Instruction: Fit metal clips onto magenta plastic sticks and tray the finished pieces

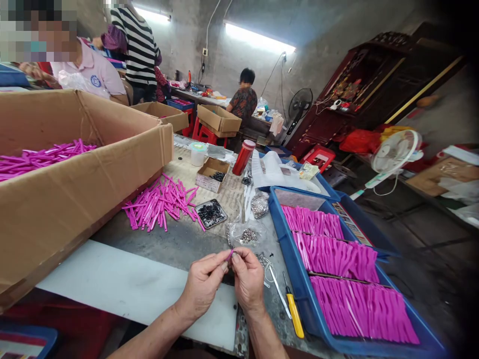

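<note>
My left hand and my right hand meet over the near edge of the table, fingertips pinched together. Between them shows a bit of a magenta plastic strip; the fingers hide most of it. Just beyond lies a clear bag of small metal parts. A loose pile of magenta strips is farther left, beside a small tray of black parts. To the right of my right hand lie a screwdriver with a yellow handle and a thin white tool.
A big cardboard box of magenta strips stands at left. At right, a blue crate holds rows of magenta pieces. A red flask and a small carton stand farther back. Several people sit or stand beyond the table.
</note>
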{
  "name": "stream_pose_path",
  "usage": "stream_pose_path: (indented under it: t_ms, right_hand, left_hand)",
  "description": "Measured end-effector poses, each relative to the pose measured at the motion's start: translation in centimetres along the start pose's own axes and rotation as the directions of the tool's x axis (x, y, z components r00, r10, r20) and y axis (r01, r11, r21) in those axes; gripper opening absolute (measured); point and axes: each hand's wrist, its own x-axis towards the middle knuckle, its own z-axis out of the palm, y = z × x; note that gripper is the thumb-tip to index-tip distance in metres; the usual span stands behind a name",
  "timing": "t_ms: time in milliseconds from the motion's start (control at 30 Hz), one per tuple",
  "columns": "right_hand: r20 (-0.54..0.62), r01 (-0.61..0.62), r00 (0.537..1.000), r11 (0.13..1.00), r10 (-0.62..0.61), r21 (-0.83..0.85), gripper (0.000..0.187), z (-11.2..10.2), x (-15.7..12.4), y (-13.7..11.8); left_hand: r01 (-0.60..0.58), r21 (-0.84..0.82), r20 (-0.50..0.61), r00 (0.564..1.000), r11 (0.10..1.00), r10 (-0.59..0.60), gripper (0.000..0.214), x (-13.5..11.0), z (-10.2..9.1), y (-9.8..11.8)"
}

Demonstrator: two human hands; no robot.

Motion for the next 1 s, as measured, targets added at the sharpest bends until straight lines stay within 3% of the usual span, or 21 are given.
stream_pose_path:
  t_ms: [267, 833, 1000]
  right_hand:
    - [-0.008, 0.031, 0.999, 0.997, -0.032, -0.075, 0.022, 0.12, -0.03, -0.01]
    - [-0.013, -0.008, 1.0, 1.0, 0.009, 0.026, 0.009, 0.03, -0.18, 0.3]
    - [-0.034, 0.023, 0.999, 0.999, -0.024, -0.042, 0.012, -0.14, -0.25, 0.63]
  left_hand:
    - [0.0, -0.014, 0.005, 1.0, 1.0, 0.0, 0.026, 0.01, 0.04, 0.0]
    - [0.018, -0.035, -0.003, 1.0, 0.999, -0.018, 0.025, 0.04, 0.11, -0.05]
    - [0.001, -0.025, 0.003, 1.0, 1.0, 0.0, 0.025, -0.05, 0.09, 0.05]
